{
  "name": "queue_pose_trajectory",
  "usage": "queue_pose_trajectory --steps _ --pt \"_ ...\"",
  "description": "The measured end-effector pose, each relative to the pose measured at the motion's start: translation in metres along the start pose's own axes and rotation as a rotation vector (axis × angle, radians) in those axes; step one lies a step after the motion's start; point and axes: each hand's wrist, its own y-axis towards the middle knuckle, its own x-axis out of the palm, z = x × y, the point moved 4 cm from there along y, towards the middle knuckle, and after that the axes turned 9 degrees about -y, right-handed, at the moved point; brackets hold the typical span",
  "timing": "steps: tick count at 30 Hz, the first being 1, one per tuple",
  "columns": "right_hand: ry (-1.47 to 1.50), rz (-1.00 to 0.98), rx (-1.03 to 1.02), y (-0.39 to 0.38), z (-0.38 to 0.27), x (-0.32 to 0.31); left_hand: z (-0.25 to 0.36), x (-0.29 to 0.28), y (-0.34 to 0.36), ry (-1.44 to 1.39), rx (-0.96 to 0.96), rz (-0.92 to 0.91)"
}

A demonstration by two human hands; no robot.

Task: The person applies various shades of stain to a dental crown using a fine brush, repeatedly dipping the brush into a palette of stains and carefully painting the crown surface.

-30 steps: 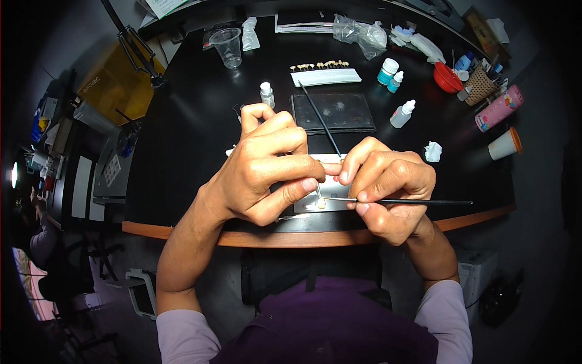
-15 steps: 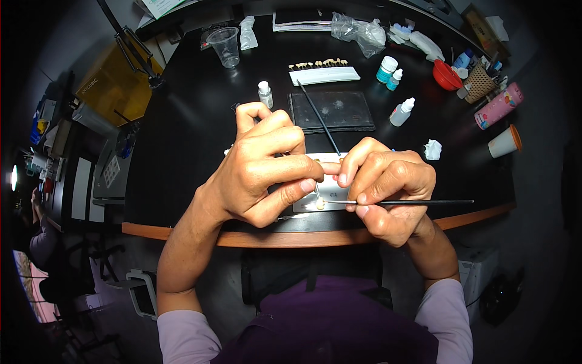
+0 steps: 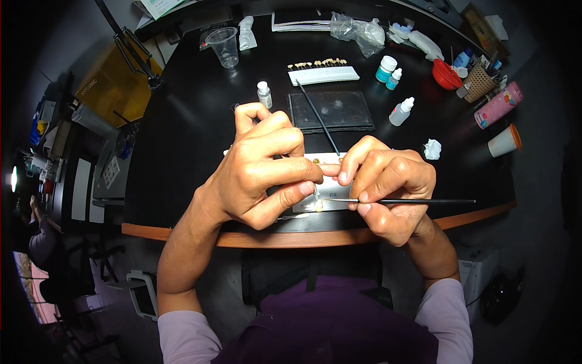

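Note:
My left hand (image 3: 260, 167) is closed, pinching a slim clear-metallic holder (image 3: 315, 192) with a small cream tooth-shaped piece (image 3: 319, 206) at its lower end. My right hand (image 3: 394, 185) grips a thin black-handled brush (image 3: 448, 201), its fine tip pointing left at the cream piece, very close to it; whether they touch I cannot tell. A finger of my right hand reaches across toward the left fingertips. Beneath both hands lies a light plate (image 3: 336, 205) with small coloured spots, partly hidden, near the desk's front edge.
On the black desk (image 3: 182, 151) are a dark slab (image 3: 354, 112) with a brush across it, a row of tooth samples (image 3: 327, 74), bottles (image 3: 401, 112), a clear cup (image 3: 227, 51), a red bowl (image 3: 445, 76) and crumpled paper (image 3: 432, 148). A co-worker's arm (image 3: 42, 230) shows far left.
The cream piece has shifted very slightly left and down, and the brush in my right hand slightly to the right. Both hands keep the same grip.

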Motion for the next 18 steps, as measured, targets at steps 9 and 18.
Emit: queue_pose_trajectory --steps 9,18 --pt "-0.008 -0.039 0.018 0.0003 0.0006 0.0024 0.0012 -0.0017 0.0004 0.023 0.013 -0.022" --pt "-0.001 -0.023 0.004 0.0011 0.0002 0.0019 0.0003 -0.0011 -0.0006 0.011 0.011 -0.008"
